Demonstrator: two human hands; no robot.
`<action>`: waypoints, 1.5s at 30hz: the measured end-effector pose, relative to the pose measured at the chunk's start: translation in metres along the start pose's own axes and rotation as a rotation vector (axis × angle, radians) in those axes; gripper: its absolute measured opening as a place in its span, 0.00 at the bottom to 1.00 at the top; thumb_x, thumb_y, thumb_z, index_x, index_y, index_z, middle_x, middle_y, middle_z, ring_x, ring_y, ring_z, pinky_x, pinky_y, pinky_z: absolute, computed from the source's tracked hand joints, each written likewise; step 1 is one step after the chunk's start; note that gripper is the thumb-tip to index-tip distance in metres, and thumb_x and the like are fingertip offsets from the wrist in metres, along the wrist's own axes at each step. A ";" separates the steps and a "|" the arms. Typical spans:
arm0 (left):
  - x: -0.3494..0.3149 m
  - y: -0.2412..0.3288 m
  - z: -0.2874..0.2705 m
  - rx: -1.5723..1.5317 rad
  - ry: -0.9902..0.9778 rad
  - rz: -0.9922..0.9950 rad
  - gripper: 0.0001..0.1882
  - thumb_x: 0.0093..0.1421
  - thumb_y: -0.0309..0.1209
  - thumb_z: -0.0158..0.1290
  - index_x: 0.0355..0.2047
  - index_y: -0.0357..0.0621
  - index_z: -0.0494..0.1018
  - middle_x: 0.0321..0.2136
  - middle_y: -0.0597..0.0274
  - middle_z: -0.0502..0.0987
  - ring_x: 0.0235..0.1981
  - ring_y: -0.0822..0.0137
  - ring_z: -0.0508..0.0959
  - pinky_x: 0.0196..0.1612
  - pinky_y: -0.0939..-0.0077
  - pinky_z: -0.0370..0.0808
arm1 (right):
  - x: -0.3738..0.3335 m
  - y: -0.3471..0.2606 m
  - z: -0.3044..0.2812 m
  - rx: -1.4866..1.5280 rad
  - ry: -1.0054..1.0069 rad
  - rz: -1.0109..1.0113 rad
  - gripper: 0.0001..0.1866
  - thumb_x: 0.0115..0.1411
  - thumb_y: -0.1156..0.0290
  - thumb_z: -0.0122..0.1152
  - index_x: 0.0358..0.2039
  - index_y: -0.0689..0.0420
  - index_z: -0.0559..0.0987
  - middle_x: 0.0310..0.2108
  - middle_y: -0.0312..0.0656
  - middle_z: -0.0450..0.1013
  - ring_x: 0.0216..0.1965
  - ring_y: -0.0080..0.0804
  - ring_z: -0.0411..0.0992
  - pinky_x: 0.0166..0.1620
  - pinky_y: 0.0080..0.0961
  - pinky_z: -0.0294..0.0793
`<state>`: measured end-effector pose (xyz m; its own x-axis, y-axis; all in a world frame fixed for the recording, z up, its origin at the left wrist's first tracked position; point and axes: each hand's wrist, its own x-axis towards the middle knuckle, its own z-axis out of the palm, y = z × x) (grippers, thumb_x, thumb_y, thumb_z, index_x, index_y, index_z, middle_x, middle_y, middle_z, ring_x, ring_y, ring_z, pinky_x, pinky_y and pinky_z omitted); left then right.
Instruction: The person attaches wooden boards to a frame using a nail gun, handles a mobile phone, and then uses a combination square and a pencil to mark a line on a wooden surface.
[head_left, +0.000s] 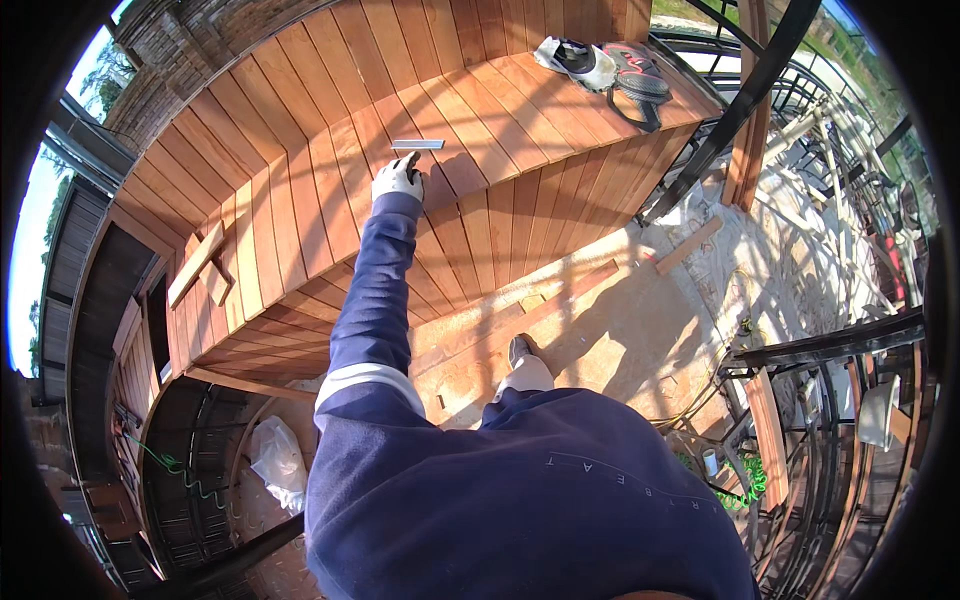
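Observation:
My left hand (397,181), in a white glove with dark fingertips, reaches forward over the slatted wooden bench (480,142). Its fingers are partly stretched out, low over the boards. Just beyond the fingertips lies a short, flat grey strip (418,144) with a pale edge; whether they touch it is too small to tell. Nothing shows in the palm from here. The left arm wears a dark blue sleeve. My right hand is out of the picture, behind or below my torso.
Two short wood offcuts (199,264) lie crossed on the bench's left end. A dark backpack (638,80) sits at its far right. Loose planks (690,245) lie on the dusty floor. A dark metal beam (740,105) slants at right; a plastic bag (279,455) lies lower left.

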<state>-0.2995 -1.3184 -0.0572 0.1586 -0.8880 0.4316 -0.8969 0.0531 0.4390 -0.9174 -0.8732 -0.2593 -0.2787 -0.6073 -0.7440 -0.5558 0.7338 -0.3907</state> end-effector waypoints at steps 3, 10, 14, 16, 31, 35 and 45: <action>0.080 -0.022 0.020 0.328 -0.197 0.027 0.24 0.56 0.33 0.53 0.55 0.63 0.72 0.55 0.67 0.72 0.58 0.58 0.69 0.60 0.58 0.66 | 0.029 -0.043 -0.029 0.091 0.024 0.061 0.12 0.59 0.64 0.54 0.36 0.56 0.82 0.32 0.43 0.79 0.33 0.34 0.78 0.38 0.28 0.77; 0.137 -0.044 0.030 0.461 -0.596 0.200 0.21 0.54 0.35 0.55 0.50 0.59 0.75 0.51 0.62 0.74 0.55 0.56 0.70 0.59 0.60 0.67 | 0.080 -0.140 -0.086 0.193 0.066 0.090 0.12 0.59 0.64 0.54 0.37 0.56 0.81 0.33 0.43 0.79 0.34 0.35 0.78 0.39 0.27 0.77; 0.130 -0.049 0.027 0.376 -0.473 0.207 0.17 0.53 0.38 0.57 0.45 0.56 0.77 0.47 0.59 0.76 0.50 0.55 0.73 0.54 0.60 0.70 | 0.121 -0.195 -0.114 0.166 0.025 0.054 0.12 0.59 0.64 0.55 0.37 0.56 0.81 0.34 0.44 0.79 0.35 0.35 0.78 0.40 0.27 0.77; 0.121 -0.043 0.024 0.378 -0.397 0.197 0.14 0.54 0.39 0.57 0.41 0.54 0.77 0.43 0.60 0.77 0.48 0.56 0.75 0.50 0.60 0.72 | 0.139 -0.217 -0.122 0.161 -0.002 0.033 0.12 0.58 0.64 0.55 0.37 0.56 0.81 0.35 0.44 0.79 0.35 0.35 0.78 0.40 0.27 0.77; 0.124 0.002 0.008 0.236 -0.443 -0.327 0.10 0.58 0.38 0.52 0.37 0.52 0.78 0.34 0.54 0.80 0.38 0.50 0.79 0.41 0.59 0.75 | 0.330 -0.379 -0.197 0.040 -0.333 -0.107 0.13 0.57 0.64 0.56 0.39 0.55 0.80 0.38 0.45 0.78 0.37 0.35 0.78 0.42 0.26 0.77; 0.129 0.005 0.009 0.197 -0.344 -0.330 0.10 0.56 0.36 0.53 0.36 0.48 0.77 0.34 0.53 0.79 0.38 0.50 0.78 0.41 0.60 0.75 | 0.373 -0.411 -0.214 -0.503 -0.366 -0.407 0.14 0.58 0.62 0.56 0.38 0.56 0.80 0.40 0.48 0.78 0.41 0.35 0.77 0.47 0.30 0.74; 0.070 -0.010 0.010 -0.348 0.143 -0.666 0.06 0.60 0.31 0.53 0.32 0.45 0.79 0.27 0.57 0.81 0.26 0.60 0.80 0.33 0.69 0.77 | 0.411 -0.514 -0.175 -0.800 -0.541 -0.587 0.13 0.60 0.65 0.51 0.37 0.59 0.80 0.39 0.49 0.78 0.42 0.39 0.76 0.48 0.32 0.74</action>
<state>-0.2835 -1.3860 -0.0390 0.6936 -0.7163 0.0760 -0.4152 -0.3113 0.8548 -0.8832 -1.5530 -0.2695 0.4580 -0.4398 -0.7726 -0.8851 -0.1452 -0.4421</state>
